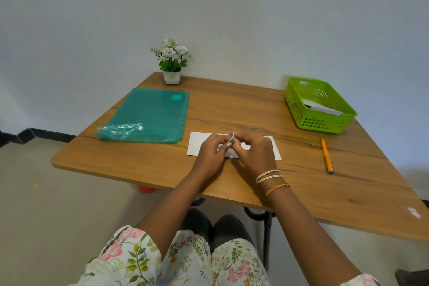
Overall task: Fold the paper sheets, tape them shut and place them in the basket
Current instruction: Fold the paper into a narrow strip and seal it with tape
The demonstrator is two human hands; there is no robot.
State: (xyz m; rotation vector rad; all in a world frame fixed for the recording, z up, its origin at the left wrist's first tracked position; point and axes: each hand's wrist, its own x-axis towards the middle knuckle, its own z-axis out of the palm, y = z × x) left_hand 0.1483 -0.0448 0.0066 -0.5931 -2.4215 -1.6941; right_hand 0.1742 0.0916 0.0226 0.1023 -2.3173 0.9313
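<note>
Looks like at least one folded sheet's already in the green basket (320, 121) far right, while the left hand (212, 150) and right hand (254, 151) pinch a small tape roll (231, 137) over the still-untaped folded paper (202, 144) near centre.

Green basket (325, 121), teal folder (151, 114), orange pen (326, 154)

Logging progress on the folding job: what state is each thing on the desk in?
Paper: folded, flat on desk, under the hands.
Tape roll: held by both hands.
Basket: holds folded paper.
Folder: flat, flap shut.
Pen: capped, untouched.
</note>
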